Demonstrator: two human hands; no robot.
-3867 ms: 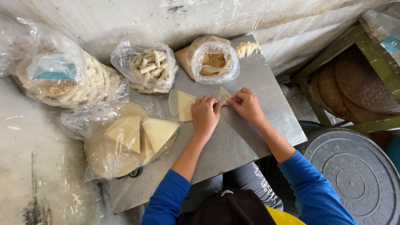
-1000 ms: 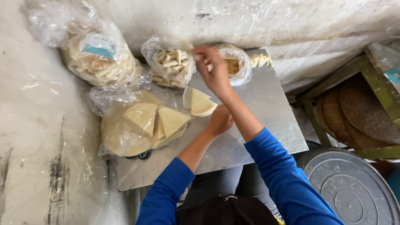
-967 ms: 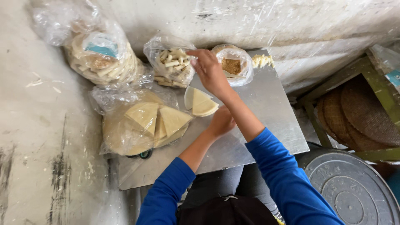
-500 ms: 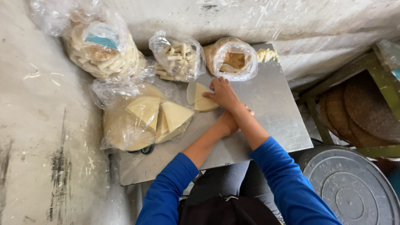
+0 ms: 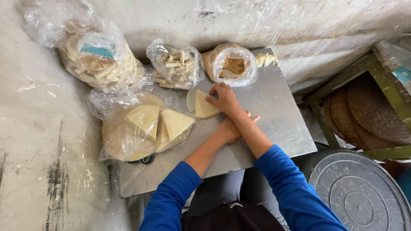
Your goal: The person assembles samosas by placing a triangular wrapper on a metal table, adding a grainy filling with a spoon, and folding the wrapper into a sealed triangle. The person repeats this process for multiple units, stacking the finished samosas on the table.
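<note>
A pale wedge of thin pastry [image 5: 200,106] lies on the metal tray [image 5: 278,115] in front of me. My right hand [image 5: 223,99] rests on the wedge's right edge, with its fingers curled down onto it. My left hand [image 5: 234,128] lies flat on the tray just below, partly under my right forearm, and holds nothing. Both sleeves are blue. To the left, a clear bag of stacked pastry wedges [image 5: 143,128] sits on the tray.
Along the wall stand a bag of round flat discs [image 5: 98,60], a bag of pale sticks [image 5: 175,64] and a bag of brown filling [image 5: 233,65], with a crumbly pale pile [image 5: 266,59] beside it. At right are woven mats [image 5: 368,111] and a round metal lid [image 5: 359,196].
My right hand has come back from the bag of pale sticks down onto the pastry wedge. The left hand stayed low on the tray.
</note>
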